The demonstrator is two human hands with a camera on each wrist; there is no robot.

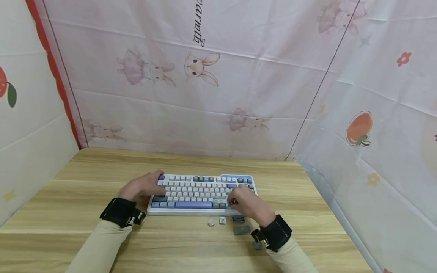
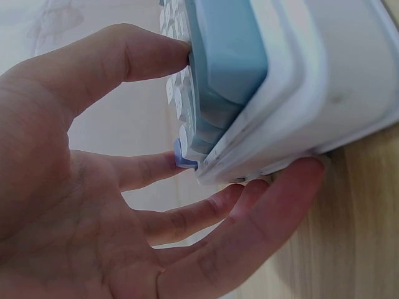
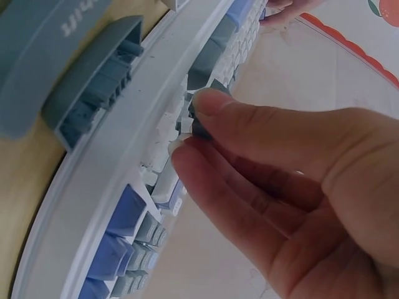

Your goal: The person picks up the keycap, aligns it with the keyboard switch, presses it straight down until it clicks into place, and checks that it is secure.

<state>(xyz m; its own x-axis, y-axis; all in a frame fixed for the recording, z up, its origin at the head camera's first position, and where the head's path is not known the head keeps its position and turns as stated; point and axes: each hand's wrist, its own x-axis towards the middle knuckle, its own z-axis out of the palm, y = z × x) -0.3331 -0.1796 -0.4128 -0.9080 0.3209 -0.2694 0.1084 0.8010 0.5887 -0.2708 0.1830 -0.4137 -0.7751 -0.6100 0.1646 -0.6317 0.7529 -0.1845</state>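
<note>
A white-framed keyboard (image 1: pixel 191 213) with white, grey, blue and purple keycaps lies on the wooden table. My left hand (image 1: pixel 145 185) grips its left end, thumb on the keys and the fingers spread along the side and lower edge (image 2: pixel 262 118). At the lower right part of the keyboard, my right hand (image 1: pixel 249 203) pinches a dark grey keycap (image 3: pixel 201 129) between thumb and forefinger. Beside that keycap, the right wrist view shows a bare stretch of key sockets (image 3: pixel 163 134). The other right fingers are curled behind the forefinger.
In front of the keyboard lie loose keycaps: a tilted white one (image 1: pixel 211 222), another white one (image 1: pixel 222 220), an upturned dark wide one (image 1: pixel 238 219), a long grey one (image 1: pixel 241 230) and a small grey one (image 1: pixel 257 245) by the right wrist. Printed cloth (image 1: pixel 205 113) hangs behind the table.
</note>
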